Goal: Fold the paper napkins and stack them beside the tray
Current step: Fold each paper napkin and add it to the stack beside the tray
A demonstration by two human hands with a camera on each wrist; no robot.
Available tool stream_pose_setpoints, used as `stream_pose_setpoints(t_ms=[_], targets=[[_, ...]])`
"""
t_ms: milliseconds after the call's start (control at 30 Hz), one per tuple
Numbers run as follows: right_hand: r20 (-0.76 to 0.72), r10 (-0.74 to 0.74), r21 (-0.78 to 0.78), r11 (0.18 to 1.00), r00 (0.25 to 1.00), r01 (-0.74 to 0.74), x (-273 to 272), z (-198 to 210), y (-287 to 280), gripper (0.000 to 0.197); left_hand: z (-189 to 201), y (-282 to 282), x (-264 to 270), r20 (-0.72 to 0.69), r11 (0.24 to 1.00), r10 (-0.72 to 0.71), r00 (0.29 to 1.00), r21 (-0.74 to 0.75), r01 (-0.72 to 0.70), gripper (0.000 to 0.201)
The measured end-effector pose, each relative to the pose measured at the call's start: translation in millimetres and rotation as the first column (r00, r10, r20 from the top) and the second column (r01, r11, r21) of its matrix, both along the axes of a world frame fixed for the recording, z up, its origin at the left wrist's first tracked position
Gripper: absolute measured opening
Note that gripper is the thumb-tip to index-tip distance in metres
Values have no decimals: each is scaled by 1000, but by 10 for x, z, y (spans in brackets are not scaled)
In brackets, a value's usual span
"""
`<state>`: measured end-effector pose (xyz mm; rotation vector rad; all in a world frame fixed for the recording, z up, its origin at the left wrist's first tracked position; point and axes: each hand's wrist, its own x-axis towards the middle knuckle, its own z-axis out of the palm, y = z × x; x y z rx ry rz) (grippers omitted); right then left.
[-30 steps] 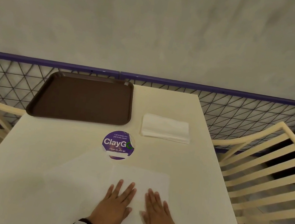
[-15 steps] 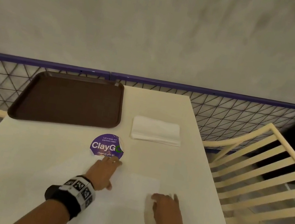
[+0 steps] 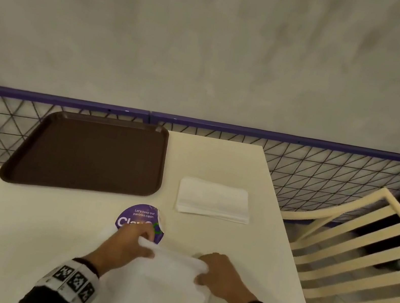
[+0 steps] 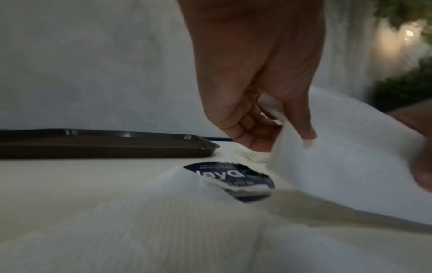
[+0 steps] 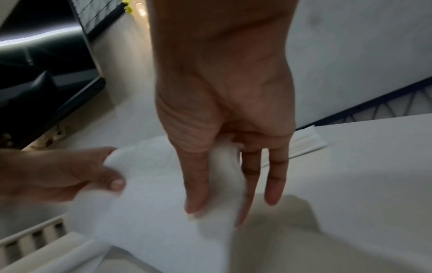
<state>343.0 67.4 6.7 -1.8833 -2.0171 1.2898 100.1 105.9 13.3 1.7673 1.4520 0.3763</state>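
Observation:
A white paper napkin (image 3: 166, 276) (image 4: 346, 157) (image 5: 151, 206) is lifted off the table at its far edge. My left hand (image 3: 129, 243) (image 4: 264, 118) pinches its far left corner between thumb and fingers. My right hand (image 3: 217, 272) (image 5: 224, 166) pinches the far right corner, thumb on top. More white napkin paper (image 4: 163, 221) lies flat on the table beneath. A stack of folded napkins (image 3: 214, 199) (image 5: 304, 146) sits right of the brown tray (image 3: 91, 153) (image 4: 100, 146), which holds nothing.
A round purple sticker (image 3: 140, 221) (image 4: 231, 177) lies on the cream table (image 3: 20, 226) just beyond my left hand. A purple-topped wire fence (image 3: 323, 170) runs behind the table. Cream slatted chairs (image 3: 361, 260) flank both sides.
Both hands went from lying flat on the napkin to reaching its far edge, and now they pinch its far corners and have raised that edge off the table.

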Motion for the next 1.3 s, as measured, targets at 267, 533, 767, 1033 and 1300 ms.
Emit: stream_pose_setpoints(t_ms=[267,533,767,1033,1300], targets=[[-282,-530,-55,841,800,538,776,379,860,12,181,751,258,388,900,426,817,-92,-426,32],[-209,-715,-10,684,667,730,1083,-34,1537,33,-137,1403,840,205,910,372,905,115,-400,30],[-15,-670,123,735,742,666,1042,-345,1552,30,-428,1440,946,-38,966,251,967,-49,-252,45],[-15,-640,267,738,769,619,901,-306,1359,17,-345,1151,728,-280,989,101,955,130,-66,49],[-111,-649,318,694,752,646,918,-100,365,28,-222,468,-659,-269,929,357,895,200,-311,28]])
